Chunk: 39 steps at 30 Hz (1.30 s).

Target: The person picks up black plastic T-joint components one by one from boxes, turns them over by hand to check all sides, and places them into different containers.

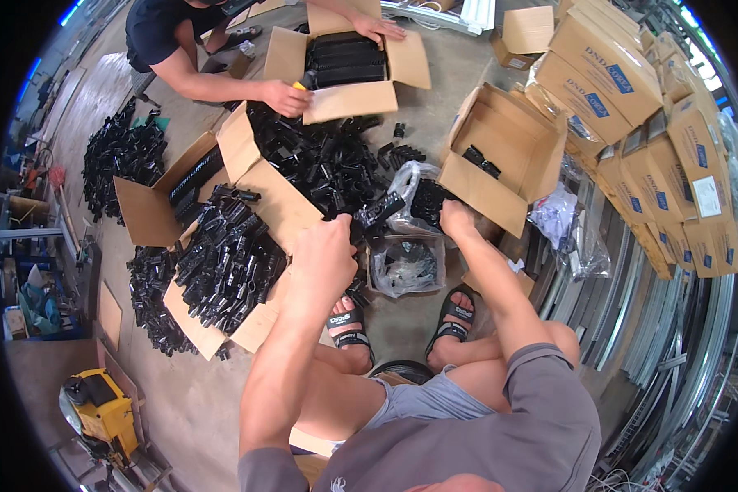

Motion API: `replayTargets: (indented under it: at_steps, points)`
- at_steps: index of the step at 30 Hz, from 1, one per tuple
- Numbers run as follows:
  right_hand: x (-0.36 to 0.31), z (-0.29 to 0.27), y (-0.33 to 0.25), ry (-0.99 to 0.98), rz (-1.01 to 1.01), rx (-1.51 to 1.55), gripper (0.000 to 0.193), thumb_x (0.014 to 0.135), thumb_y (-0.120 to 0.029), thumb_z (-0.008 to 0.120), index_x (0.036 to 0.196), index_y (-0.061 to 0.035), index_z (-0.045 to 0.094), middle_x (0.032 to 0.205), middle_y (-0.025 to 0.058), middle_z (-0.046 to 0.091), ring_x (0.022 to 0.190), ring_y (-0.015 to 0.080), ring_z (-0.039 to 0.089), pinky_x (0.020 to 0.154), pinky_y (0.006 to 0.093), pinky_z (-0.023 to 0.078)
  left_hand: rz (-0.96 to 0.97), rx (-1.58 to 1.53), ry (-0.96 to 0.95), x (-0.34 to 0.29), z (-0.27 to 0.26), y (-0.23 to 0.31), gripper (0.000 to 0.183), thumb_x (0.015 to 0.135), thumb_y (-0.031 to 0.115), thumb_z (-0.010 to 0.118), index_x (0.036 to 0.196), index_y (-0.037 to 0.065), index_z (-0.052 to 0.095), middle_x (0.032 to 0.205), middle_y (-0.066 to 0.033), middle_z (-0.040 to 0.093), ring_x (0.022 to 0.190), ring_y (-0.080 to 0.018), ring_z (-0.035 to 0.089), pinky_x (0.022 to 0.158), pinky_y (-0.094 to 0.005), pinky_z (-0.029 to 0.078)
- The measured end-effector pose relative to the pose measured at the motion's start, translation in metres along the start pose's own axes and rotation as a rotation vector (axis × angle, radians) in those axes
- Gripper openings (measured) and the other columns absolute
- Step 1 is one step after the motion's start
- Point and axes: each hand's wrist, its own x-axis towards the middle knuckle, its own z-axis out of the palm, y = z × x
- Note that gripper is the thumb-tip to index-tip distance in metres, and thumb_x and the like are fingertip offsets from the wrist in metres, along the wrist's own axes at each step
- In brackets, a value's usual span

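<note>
My left hand point(325, 250) is closed round a black plastic part point(380, 211), which sticks out to the right of the fist. My right hand point(456, 216) is at the edge of a clear plastic bag point(403, 182) filled with small black pieces point(428, 202). Its fingers are drawn together there, their tips partly hidden, and what they pinch cannot be made out. Between my hands and my feet stands a small open box point(443, 266) lined with clear plastic, with dark contents inside. Beyond my left hand spreads a large heap of black parts point(324, 164).
An open carton point(504, 148) at the right holds a few black parts. Another heap point(230, 254) lies on cardboard to the left. Across from me, a co-worker's hand point(287, 98) holds something yellow beside a filled carton point(348, 102). Stacked boxes point(607, 78) and metal profiles point(623, 303) line the right.
</note>
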Motion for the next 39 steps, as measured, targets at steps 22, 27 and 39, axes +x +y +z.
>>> replayTargets:
  at_steps: [22, 27, 39]
  points:
    - [-0.073, -0.05, -0.079, 0.619, 0.073, 0.912, 0.022, 0.084, -0.014, 0.075, 0.1, 0.0, 0.069, 0.093, 0.013, 0.074, 0.085, 0.0229, 0.072, 0.078, 0.0347, 0.055, -0.019, -0.113, 0.017, 0.003, 0.009, -0.033, 0.045, 0.074, 0.005, 0.074, 0.116, -0.003, 0.06, 0.082, -0.0256, 0.067, 0.084, -0.0428, 0.066, 0.079, -0.0484, 0.051]
    - [-0.155, -0.165, -0.139, 0.677, -0.418, 1.097, 0.014, 0.084, -0.004, 0.074, 0.096, -0.0001, 0.071, 0.089, 0.0102, 0.073, 0.079, 0.0162, 0.07, 0.074, 0.0271, 0.054, 0.106, -0.036, 0.037, 0.0, 0.014, -0.028, 0.062, 0.073, 0.005, 0.075, 0.127, -0.002, 0.044, 0.079, -0.0238, 0.065, 0.08, -0.0427, 0.065, 0.073, -0.0504, 0.049]
    - [-0.183, -0.196, -0.169, 0.682, -0.942, 0.349, 0.006, 0.083, -0.013, 0.069, 0.088, -0.0089, 0.069, 0.081, 0.0044, 0.07, 0.082, 0.0228, 0.063, 0.077, 0.0375, 0.045, 0.209, -0.123, 0.148, -0.018, 0.013, -0.016, 0.057, 0.071, 0.002, 0.072, 0.119, 0.003, 0.043, 0.082, -0.0222, 0.065, 0.083, -0.0426, 0.064, 0.07, -0.0513, 0.05]
